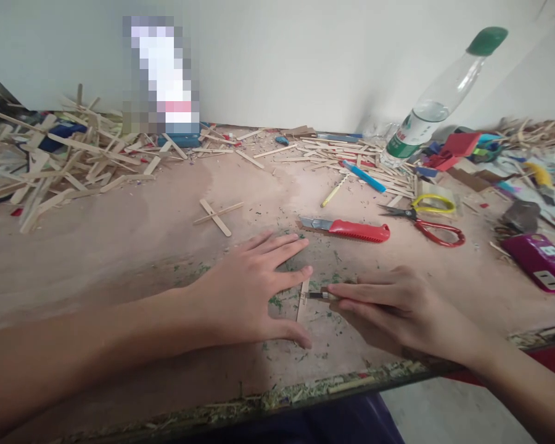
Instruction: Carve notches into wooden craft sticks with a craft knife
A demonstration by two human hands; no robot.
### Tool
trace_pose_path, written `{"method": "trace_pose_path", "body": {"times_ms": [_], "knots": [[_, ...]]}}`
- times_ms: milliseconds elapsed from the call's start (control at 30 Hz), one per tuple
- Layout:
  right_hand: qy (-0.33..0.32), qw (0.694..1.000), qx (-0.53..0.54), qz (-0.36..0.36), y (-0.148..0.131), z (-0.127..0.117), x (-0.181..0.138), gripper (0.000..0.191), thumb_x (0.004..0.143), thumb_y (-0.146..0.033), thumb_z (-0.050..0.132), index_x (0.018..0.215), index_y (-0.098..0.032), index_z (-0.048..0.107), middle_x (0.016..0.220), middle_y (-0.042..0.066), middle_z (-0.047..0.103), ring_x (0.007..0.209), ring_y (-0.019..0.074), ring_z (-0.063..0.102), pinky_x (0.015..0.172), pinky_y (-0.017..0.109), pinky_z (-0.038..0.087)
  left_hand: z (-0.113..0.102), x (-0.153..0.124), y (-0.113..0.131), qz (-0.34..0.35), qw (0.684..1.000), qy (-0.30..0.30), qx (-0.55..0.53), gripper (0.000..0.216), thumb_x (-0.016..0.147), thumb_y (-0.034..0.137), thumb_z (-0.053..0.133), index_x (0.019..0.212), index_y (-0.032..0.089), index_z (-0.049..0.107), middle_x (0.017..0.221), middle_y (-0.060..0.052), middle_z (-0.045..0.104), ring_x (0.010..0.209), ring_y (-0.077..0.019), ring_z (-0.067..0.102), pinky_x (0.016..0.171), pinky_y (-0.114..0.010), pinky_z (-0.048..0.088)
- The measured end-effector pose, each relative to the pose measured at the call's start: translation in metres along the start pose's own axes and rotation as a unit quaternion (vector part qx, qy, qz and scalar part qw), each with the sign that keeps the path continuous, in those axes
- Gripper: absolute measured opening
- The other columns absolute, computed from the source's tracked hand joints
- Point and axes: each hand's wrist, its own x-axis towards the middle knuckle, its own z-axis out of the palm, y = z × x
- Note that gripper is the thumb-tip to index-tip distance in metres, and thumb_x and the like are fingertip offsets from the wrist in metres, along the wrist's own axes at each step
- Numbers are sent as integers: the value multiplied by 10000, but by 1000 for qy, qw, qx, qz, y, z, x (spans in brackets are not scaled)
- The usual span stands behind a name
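My left hand (254, 287) lies flat on the table with its fingers spread. Its index fingertip rests at the upper end of a short wooden craft stick (304, 299), and the thumb is near the lower end. Dark marks show on the stick's middle. My right hand (398, 302) is closed around a slim tool with a flat metal tip (318, 296), perhaps a small carving blade; its handle is mostly hidden by the fingers. The tip meets the stick at the marks. Green crumbs (277, 302) lie around both hands.
Beyond my hands lie a red utility knife (358, 230), scissors (416, 216), a blue pen (364, 177) and two crossed craft sticks (216, 217). A water bottle (437, 111) stands behind. Piles of sticks (74, 160) fill the left. A purple packet (539, 260) sits right.
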Motion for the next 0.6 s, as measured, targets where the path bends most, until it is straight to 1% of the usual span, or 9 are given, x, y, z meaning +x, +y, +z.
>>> {"method": "trace_pose_path", "body": {"times_ms": [100, 300, 467, 600], "knots": [[-4, 1000, 1, 8, -1, 1, 0, 267, 1071, -258, 650, 1269, -221, 825, 1017, 100, 859, 779, 201, 820, 677, 250, 632, 0, 0, 0, -2, 1000, 1, 0, 921, 869, 895, 612, 1466, 198, 686, 1672, -191, 449, 1557, -375, 458, 1307, -613, 338], [1, 1000, 17, 10, 1, 1, 0, 269, 1073, -252, 648, 1277, -213, 818, 957, 86, 850, 730, 182, 795, 624, 238, 585, 1, 1, 0, -5, 1000, 1, -4, 935, 857, 906, 613, 1462, 197, 690, 1662, -204, 456, 1543, -386, 476, 1293, -625, 357], [5, 1000, 9, -7, 2, 6, 3, 254, 1072, -251, 647, 1240, -187, 826, 876, 79, 832, 637, 160, 749, 578, 243, 545, 2, 0, 0, -4, 1000, 10, -2, 943, 836, 910, 635, 1447, 195, 702, 1660, -202, 461, 1546, -376, 473, 1300, -608, 351], [0, 1000, -4, -10, 1, 7, 6, 244, 1077, -253, 636, 1203, -193, 836, 866, 76, 825, 657, 166, 751, 592, 252, 541, 3, 0, 0, -6, 1000, 8, -10, 951, 823, 918, 641, 1442, 199, 708, 1664, -200, 458, 1557, -381, 457, 1305, -605, 343]]}}
